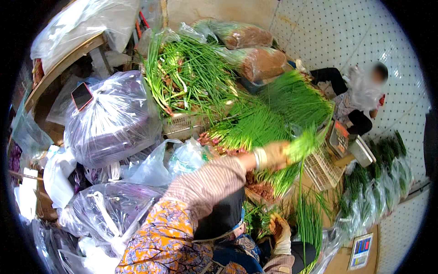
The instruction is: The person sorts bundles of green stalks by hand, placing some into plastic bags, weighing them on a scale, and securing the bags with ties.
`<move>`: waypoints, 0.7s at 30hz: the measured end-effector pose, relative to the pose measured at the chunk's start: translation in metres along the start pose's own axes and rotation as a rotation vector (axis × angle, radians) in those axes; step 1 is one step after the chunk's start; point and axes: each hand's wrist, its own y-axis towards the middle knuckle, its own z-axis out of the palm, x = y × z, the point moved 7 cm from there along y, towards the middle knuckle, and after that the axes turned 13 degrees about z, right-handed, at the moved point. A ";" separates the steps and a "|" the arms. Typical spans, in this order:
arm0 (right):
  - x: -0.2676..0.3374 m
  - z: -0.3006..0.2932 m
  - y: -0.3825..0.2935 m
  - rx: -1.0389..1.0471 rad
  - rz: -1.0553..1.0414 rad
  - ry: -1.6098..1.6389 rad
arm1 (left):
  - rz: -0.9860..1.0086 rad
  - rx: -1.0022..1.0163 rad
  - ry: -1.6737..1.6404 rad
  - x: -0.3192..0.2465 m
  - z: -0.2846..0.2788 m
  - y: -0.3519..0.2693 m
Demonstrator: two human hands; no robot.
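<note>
My left hand (273, 156), in a pale glove with a white band at the wrist, grips a motion-blurred bunch of spring onions (303, 147). Below it, beside loose greens, my right hand (280, 228), apparently gloved too, has its fingers up and parted, with nothing seen in it. Long green leaves (309, 219) lie just right of it. Neat rows of spring onions with reddish roots (253, 128) spread beyond my left forearm, and a denser stack (297, 97) lies farther up. A looser heap (191, 72) fills a plastic crate (184, 123).
Plastic bags of purple produce (109, 137) crowd the left; a phone (82, 96) lies on one. Wrapped bundles (261, 63) lie at the back. At right are a basket (321, 167), a weighing scale (361, 150), bagged greens (376, 185) and a crouching person (359, 89).
</note>
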 end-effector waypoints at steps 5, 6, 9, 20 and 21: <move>-0.006 -0.002 0.015 0.004 0.032 0.021 | 0.231 -0.341 0.019 -0.120 -0.154 0.004; -0.009 -0.001 0.019 0.020 0.049 0.018 | 0.262 -0.550 0.060 -0.131 -0.193 -0.003; -0.005 0.010 0.017 0.049 0.070 -0.007 | 0.319 -0.956 0.171 -0.164 -0.284 -0.045; -0.017 -0.008 0.043 0.019 0.141 0.092 | 0.050 -0.807 0.691 -0.008 -0.181 -0.045; -0.022 -0.006 0.050 0.083 0.140 0.085 | 0.068 -0.776 0.756 0.009 -0.161 -0.039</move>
